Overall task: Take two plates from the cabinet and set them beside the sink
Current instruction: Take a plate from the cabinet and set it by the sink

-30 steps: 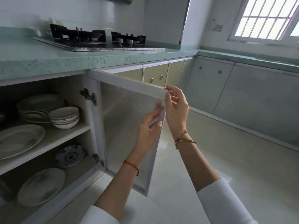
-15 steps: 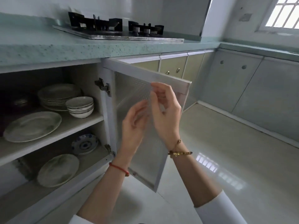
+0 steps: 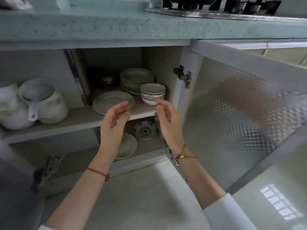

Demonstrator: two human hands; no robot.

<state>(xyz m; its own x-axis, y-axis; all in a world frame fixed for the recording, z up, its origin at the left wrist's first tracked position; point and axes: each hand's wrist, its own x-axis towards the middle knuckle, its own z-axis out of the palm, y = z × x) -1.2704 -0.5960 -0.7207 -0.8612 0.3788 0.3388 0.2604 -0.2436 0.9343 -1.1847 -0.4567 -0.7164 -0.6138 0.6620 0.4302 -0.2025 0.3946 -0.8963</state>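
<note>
The cabinet stands open under the green counter. On its upper shelf (image 3: 142,112) lies a single pale plate (image 3: 109,101), with a stack of plates (image 3: 137,77) behind it and stacked bowls (image 3: 152,93) to the right. My left hand (image 3: 114,120) is open just in front of the single plate, its fingertips near the plate's front rim. My right hand (image 3: 166,115) is open too, its fingers just below the bowls. Neither hand holds anything. On the lower shelf sit a blue-patterned dish (image 3: 145,130) and another plate (image 3: 128,145), partly hidden by my left wrist.
The cabinet door (image 3: 240,113) hangs open at the right, close to my right forearm. White pots and a jug (image 3: 43,102) fill the left compartment. A gas hob (image 3: 216,7) sits on the counter (image 3: 116,27) above. The pale tiled floor (image 3: 141,196) lies below.
Both hands have let go of the door's edge and moved left into the cabinet opening. My view has swung left and closer to the shelves.
</note>
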